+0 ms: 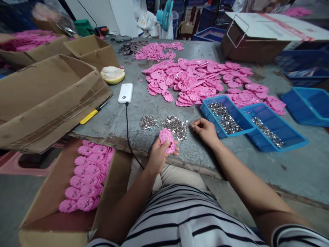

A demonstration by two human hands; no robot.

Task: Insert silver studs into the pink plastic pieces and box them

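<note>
Held piece: while it sits just above the near table edge, one flat pink plastic piece with cut-out holes point(167, 140) is grasped by the left hand point(158, 155), fingers curled round its lower rim.
Right hand: the right hand point(205, 130) rests on the grey table top point(295, 168), fingertips pinched together at the edge of the metal bits; whether a bit is between them is too small to tell.
Loose metal: two small heaps of tiny silver metal bits point(174, 125) lie just beyond the held piece, side by side.
Trays: two shallow blue plastic trays with metal bits point(226, 118) stand touching each other to the right of the right hand; a third blue tray point(308, 106) stands well apart, further right.
Pink stock: a wide spread of loose pink pieces point(195, 80) covers the table middle, too many to count.
Box below: an open brown cardboard box point(51, 192) left of the knees holds rows of stacked pink pieces.
Power bank: one white power bank point(125, 93) with a black cable lies left of the heaps.
</note>
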